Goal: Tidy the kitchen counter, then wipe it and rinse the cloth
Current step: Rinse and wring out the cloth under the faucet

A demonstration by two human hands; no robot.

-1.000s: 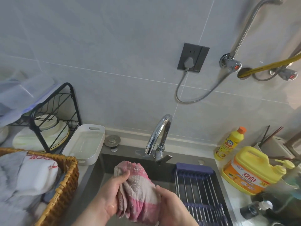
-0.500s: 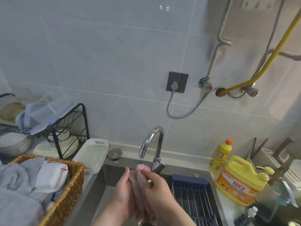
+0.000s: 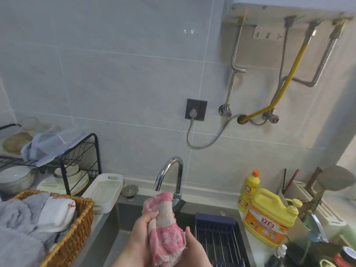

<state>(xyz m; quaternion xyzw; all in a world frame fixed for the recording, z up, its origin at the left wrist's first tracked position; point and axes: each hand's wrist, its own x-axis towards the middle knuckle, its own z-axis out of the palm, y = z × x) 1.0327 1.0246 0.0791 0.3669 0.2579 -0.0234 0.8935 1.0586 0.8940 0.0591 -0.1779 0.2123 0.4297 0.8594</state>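
Down at the near middle, over the dark steel sink point(image 3: 123, 224), both hands are on the pink and off-white fluffy cloth point(image 3: 165, 234). The left hand point(image 3: 141, 234) has its fingers curled round the upper left part with the thumb across the front, so that's a proper grip. The right hand point(image 3: 194, 251) cups the lower right side, thumb poking up along the edge. Its fingers are tucked behind the fabric, but it looks like it's holding on too. The cloth is bunched upright between them, its top end just under the spout of the curved chrome tap point(image 3: 171, 176).

Containers next. At near left there's a brown woven wicker basket point(image 3: 77, 228) stuffed with grey towels point(image 3: 19, 214) and a white fabric with red print point(image 3: 57, 211). Behind it is a black wire dish rack point(image 3: 81, 151) with pale plates and bowls on the lower level and clear plastic on top. A white rectangular plastic tray point(image 3: 105, 189) sits just beside the sink's far left corner, and a round metal drain plug point(image 3: 130, 189) lies between it and the tap. A navy roll-up rack with metal rods point(image 3: 217, 234) spans the sink's right half. On the right counter a slim yellow bottle with an orange cap point(image 3: 249, 187) stands just behind a big yellow pump-top jug with an orange label point(image 3: 269, 216). The far right stuff is too blurry to call.

The wall is glossy grey tile, with a dark socket point(image 3: 196, 111), ribbed metal hoses and a smooth yellow hose point(image 3: 292, 68).
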